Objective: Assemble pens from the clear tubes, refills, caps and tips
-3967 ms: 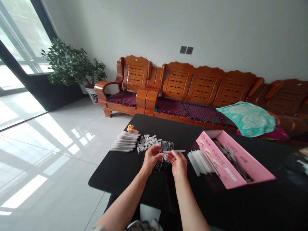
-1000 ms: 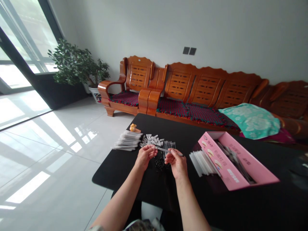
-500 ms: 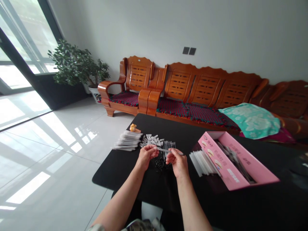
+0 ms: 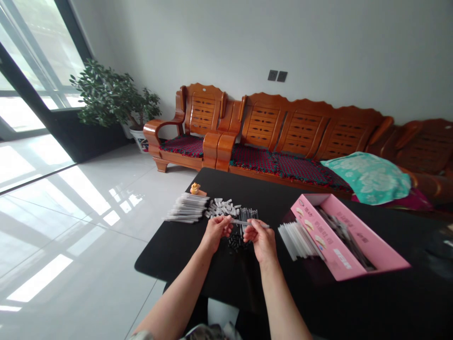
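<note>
At the far left of the black table, a small orange figurine is being kept beside a flat-lying bundle of clear plastic tubes, with a heap of small white caps just to their right. A slim clear tube is being held level above the middle of the table, between both hands. Its left end is being pinched by the narrowly closed fingertips of the left hand, while its shaft is being gripped farther right by the narrowly closed fingers of the right hand. Small black pieces are being left in a loose heap beneath the hands, and a row of thin clear tubes is lying just beyond them. To the right, a stack of clear tubes is resting against a pink cardboard box, in which dark items are being held. Farther off, a teal towel is being draped over a carved wooden sofa.
</note>
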Action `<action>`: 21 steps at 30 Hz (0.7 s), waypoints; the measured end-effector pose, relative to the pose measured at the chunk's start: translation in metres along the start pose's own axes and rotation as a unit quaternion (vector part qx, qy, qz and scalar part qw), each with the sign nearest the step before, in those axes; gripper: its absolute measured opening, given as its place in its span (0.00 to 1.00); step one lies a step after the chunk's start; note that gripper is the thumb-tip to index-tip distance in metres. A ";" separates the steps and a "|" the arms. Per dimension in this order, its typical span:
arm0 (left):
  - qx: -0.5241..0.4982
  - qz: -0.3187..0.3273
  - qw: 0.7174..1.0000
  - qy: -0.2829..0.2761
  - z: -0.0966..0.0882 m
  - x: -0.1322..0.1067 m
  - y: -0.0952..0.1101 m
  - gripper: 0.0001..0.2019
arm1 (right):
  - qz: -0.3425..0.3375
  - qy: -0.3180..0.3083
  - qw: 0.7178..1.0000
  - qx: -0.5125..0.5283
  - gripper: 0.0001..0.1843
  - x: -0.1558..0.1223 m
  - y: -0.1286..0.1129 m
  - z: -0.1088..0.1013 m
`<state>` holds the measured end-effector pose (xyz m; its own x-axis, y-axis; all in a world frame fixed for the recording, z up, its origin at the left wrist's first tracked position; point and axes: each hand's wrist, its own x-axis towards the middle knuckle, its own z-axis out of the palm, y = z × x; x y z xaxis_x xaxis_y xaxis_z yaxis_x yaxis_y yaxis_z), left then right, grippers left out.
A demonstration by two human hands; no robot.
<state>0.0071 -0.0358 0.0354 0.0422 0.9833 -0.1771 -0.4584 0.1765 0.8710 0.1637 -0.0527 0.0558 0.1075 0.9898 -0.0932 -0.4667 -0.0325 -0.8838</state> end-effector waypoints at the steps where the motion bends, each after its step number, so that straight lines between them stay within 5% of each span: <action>1: 0.005 0.005 1.000 0.001 0.001 0.000 0.000 0.21 | -0.001 0.002 1.000 -0.001 0.17 0.000 0.000 0.000; 15: -0.020 0.016 1.000 -0.013 0.011 -0.004 0.003 0.20 | -0.014 0.027 0.999 0.015 0.19 0.005 0.001 0.010; 21: 0.012 0.076 0.997 0.010 0.021 -0.007 0.000 0.19 | 0.019 0.073 0.996 0.050 0.16 0.011 0.000 0.011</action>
<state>0.0252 -0.0419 0.0460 -0.0445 0.9977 -0.0517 -0.4358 0.0271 0.8996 0.1550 -0.0406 0.0594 0.2110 0.9573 -0.1974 -0.5563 -0.0484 -0.8295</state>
